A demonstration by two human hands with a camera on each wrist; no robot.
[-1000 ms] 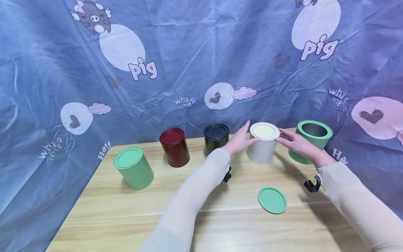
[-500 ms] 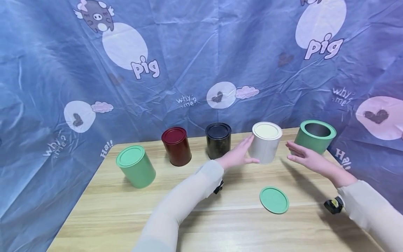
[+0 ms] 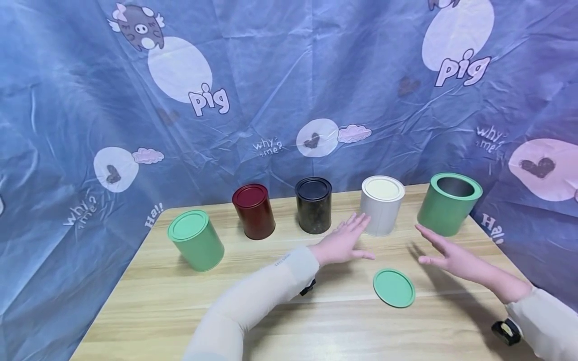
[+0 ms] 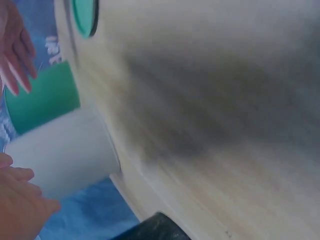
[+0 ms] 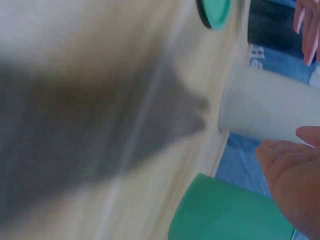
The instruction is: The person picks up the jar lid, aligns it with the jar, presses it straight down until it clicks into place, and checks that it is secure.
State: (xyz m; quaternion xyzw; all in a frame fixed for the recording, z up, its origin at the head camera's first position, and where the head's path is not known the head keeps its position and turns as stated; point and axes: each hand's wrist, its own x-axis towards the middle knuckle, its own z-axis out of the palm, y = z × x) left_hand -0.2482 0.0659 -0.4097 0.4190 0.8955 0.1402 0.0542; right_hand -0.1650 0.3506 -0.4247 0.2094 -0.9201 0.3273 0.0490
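Observation:
A white can (image 3: pixel 382 208) with its lid on stands upright at the back of the table. In front of it and slightly to its left, my left hand (image 3: pixel 340 243) hovers with fingers extended, holding nothing. My right hand (image 3: pixel 453 258) is in the air in front of the lidless green can (image 3: pixel 447 210), fingers straight and thumb apart, holding nothing. Between and below the two hands, a round green lid (image 3: pixel 394 288) lies flat on the table. In the right wrist view, the white can (image 5: pixel 270 102) and the green can (image 5: pixel 230 212) stand beyond my right hand.
A black can (image 3: pixel 313 208), a dark red can (image 3: pixel 254 213) and a lidded green can (image 3: pixel 196 243) stand to the left along the wooden table (image 3: pixel 180 311). Behind the table hangs a blue patterned cloth (image 3: pixel 253 75).
Both hands have come away from the white can. The left hand has drawn back toward me, and the right hand has moved right and nearer to me. The cans and lid stay put.

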